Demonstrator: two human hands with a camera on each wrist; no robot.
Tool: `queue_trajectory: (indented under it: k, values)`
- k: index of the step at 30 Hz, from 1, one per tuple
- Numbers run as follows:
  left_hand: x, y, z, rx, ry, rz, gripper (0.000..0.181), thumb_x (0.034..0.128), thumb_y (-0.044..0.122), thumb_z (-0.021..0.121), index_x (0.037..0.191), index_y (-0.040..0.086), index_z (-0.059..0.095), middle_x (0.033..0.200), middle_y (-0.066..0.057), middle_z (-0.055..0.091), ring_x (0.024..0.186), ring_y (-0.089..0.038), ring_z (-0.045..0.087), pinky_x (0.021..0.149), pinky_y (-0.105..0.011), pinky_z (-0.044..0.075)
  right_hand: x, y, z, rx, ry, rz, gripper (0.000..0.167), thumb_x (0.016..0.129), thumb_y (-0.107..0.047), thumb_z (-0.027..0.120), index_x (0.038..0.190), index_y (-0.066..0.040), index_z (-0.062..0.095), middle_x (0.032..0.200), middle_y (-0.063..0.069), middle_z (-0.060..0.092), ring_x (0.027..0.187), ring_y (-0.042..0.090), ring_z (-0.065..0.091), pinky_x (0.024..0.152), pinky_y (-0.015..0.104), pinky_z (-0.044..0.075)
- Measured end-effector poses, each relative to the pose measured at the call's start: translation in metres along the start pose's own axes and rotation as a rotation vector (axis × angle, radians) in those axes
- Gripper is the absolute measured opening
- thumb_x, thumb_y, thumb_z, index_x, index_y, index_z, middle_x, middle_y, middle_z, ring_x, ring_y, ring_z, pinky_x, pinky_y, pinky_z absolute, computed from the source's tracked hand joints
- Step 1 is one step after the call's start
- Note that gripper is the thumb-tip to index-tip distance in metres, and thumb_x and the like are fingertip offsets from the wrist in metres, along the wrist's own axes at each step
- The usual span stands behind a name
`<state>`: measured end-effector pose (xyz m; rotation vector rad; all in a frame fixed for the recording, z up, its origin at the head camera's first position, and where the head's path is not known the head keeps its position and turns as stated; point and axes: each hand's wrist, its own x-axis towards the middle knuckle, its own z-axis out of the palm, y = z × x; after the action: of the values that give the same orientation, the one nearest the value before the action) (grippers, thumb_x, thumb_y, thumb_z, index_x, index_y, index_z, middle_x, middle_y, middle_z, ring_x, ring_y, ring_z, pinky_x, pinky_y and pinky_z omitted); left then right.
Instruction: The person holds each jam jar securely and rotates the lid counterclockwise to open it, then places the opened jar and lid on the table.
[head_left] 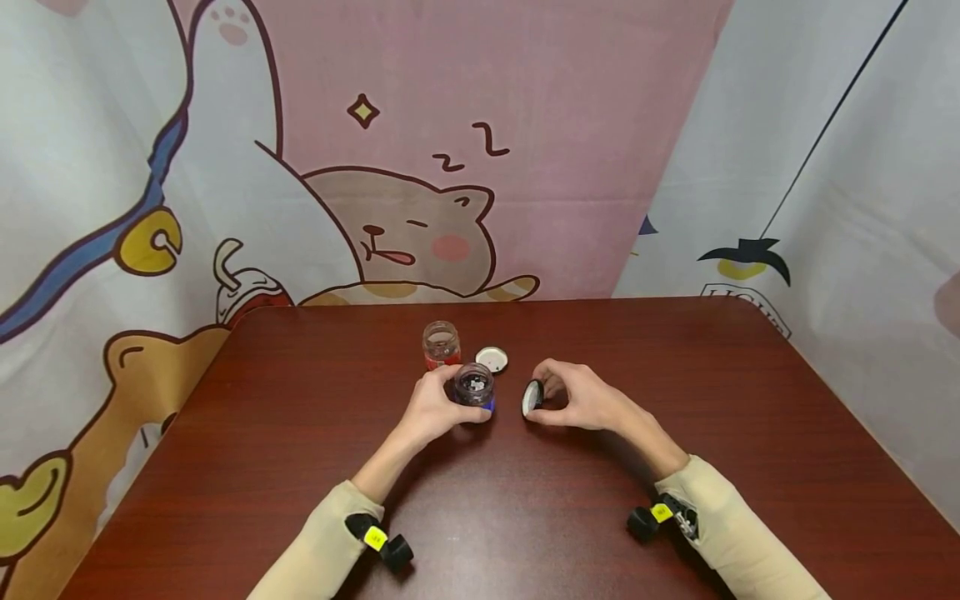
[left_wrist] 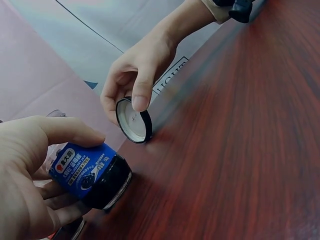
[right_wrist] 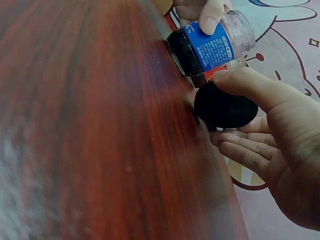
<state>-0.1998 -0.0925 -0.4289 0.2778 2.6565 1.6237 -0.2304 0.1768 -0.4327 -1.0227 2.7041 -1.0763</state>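
Observation:
My left hand (head_left: 436, 407) grips a glass jam jar (head_left: 475, 388) with a blue label; its mouth is uncovered and dark contents show inside. In the left wrist view the blue-labelled jar (left_wrist: 91, 172) has the thumb and fingers around it. My right hand (head_left: 581, 396) pinches a black jar lid (head_left: 533, 398) by its rim, tilted on edge with the white inner side toward the jar. The lid's black top (right_wrist: 226, 105) faces the right wrist camera. A gap separates lid and jar.
Behind the held jar stands a second open glass jar (head_left: 441, 343) with a red label. Next to it a lid (head_left: 492, 360) lies white side up on the brown wooden table (head_left: 480, 517). A patterned cloth (head_left: 570, 150) hangs behind the table's far edge.

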Motion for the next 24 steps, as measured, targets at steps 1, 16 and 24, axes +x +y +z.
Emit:
queue_trajectory:
  k: [1, 16, 24]
  values:
    - [0.0, 0.0, 0.0001, -0.003, 0.0, -0.001, 0.058, 0.0612, 0.016, 0.094, 0.114, 0.011, 0.071, 0.107, -0.004, 0.071, 0.101, -0.021, 0.063, 0.094, -0.041, 0.05, 0.0, 0.0006, -0.0006, -0.007, -0.001, -0.001, 0.044, 0.08, -0.035, 0.084, 0.109, -0.012, 0.06, 0.095, -0.007, 0.07, 0.088, 0.006, 0.069, 0.083, 0.029, 0.057]
    - [0.0005, -0.0013, 0.0008, 0.023, 0.005, -0.016, 0.062, 0.0629, 0.018, 0.093, 0.119, 0.008, 0.068, 0.109, -0.005, 0.072, 0.102, -0.022, 0.064, 0.095, -0.043, 0.051, -0.0011, 0.0053, -0.003, -0.173, 0.025, -0.026, 0.044, 0.074, -0.034, 0.087, 0.104, -0.01, 0.064, 0.088, -0.003, 0.061, 0.079, 0.009, 0.057, 0.07, 0.023, 0.05]
    - [-0.0002, -0.0017, 0.001, 0.032, 0.015, -0.027, 0.064, 0.0619, 0.022, 0.095, 0.118, 0.008, 0.068, 0.108, -0.005, 0.073, 0.102, -0.022, 0.065, 0.094, -0.042, 0.051, -0.0025, 0.0076, -0.0024, -0.2, -0.003, -0.04, 0.04, 0.077, -0.034, 0.085, 0.101, -0.01, 0.064, 0.085, -0.002, 0.057, 0.075, 0.006, 0.051, 0.066, 0.02, 0.046]
